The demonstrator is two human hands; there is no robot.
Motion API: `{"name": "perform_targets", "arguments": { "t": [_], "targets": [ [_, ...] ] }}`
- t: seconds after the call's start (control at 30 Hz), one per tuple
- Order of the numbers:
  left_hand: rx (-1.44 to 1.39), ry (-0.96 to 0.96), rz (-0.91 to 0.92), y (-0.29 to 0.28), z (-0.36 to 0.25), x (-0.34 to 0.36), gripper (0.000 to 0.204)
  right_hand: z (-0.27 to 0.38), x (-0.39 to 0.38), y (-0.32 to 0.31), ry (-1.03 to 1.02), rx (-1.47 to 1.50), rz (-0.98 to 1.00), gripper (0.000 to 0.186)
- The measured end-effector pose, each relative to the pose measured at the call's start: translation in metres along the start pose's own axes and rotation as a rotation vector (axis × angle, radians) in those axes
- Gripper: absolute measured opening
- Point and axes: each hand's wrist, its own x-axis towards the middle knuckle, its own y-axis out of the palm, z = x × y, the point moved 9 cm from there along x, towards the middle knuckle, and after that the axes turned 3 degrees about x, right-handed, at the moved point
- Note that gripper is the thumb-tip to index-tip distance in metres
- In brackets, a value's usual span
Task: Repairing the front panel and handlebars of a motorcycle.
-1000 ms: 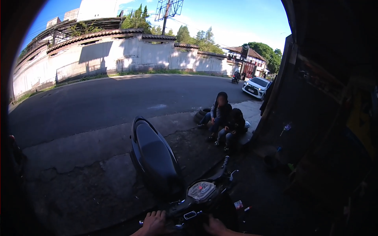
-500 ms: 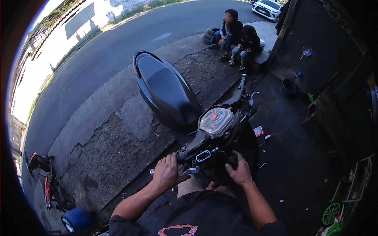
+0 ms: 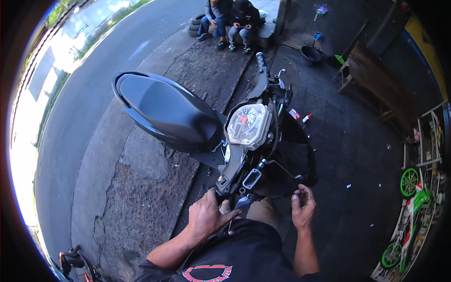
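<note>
Left hand [image 3: 205,215] is parked on the lower end of the handlebar [image 3: 232,165], a bit below the middle of the frame. That forearm slants up from the lower left, back of the hand to the camera, fingers curled over the bar's end, thumb poking out right toward the silver lever [image 3: 243,202]. Looks wrapped around the bar, though the underside of the grip is hidden.

Right hand [image 3: 304,207] is right of centre in the lower half, forearm pretty much straight up from the bottom edge. Fingers half curled with the thumb a little off them, so a loose, narrow gap; can't tell if anything tiny is tucked in there. A thin bent metal rod [image 3: 282,168] ends just above those fingertips and runs up-left to beside the open rectangular reservoir [image 3: 252,178]. The clear-covered gauge [image 3: 247,126] sits mid-frame, up-left of the right hand and well apart from it, with the black seat [image 3: 164,105] further left.
</note>
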Motion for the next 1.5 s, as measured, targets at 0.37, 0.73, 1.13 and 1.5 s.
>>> {"name": "perform_targets", "arguments": {
  "t": [0.37,0.73,1.13,1.5],
  "targets": [
    [-1.581,-0.118,1.317,0.102,0.004,0.009,0.082,-0.021,-0.04,0.074,0.07,-0.145,-0.056,0.048],
    [-1.536,-0.225,1.274,0.104,0.01,0.011,0.085,-0.032,-0.036,0.07,0.0,-0.207,-0.27,0.051],
    [-1.33,-0.149,1.187,0.096,0.007,0.016,0.077,-0.058,-0.021,0.022,0.082,-0.3,-0.479,0.045],
    [-1.42,-0.159,1.234,0.106,0.016,0.02,0.062,-0.087,-0.001,0.032,0.011,-0.257,-0.487,0.047]
  ]
}}
